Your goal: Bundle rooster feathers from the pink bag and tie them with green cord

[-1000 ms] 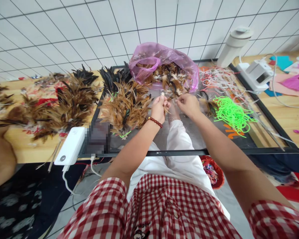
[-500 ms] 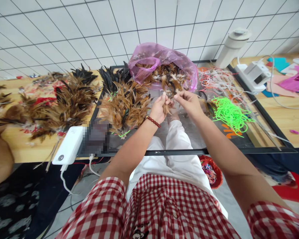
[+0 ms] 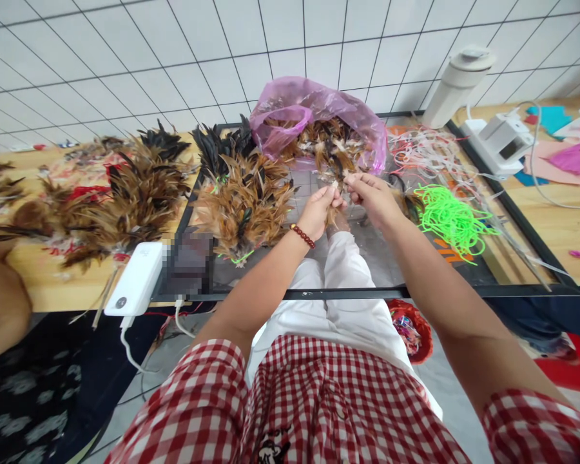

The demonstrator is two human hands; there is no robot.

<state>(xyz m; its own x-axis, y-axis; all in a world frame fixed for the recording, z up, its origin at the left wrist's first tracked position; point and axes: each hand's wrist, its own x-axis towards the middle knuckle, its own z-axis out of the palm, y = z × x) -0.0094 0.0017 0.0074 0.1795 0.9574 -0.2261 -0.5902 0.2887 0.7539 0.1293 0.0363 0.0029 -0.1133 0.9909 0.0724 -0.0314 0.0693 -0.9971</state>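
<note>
Left hand point(image 3: 319, 207) is pinching feathers point(image 3: 336, 219) over the glass point(image 3: 386, 267), in front of the purple bag point(image 3: 338, 106).
A black frame point(image 3: 343, 294) is edging the glass, which is stretching from the hands to the near edge and giving room; a feather pile point(image 3: 251, 212) is bounding it at left, green cords point(image 3: 452, 219) at right. A tiled wall point(image 3: 183, 38) is rising behind. The feathers are hanging brown and short. The right hand point(image 3: 377, 196) is pinching, on what I cannot tell.
</note>
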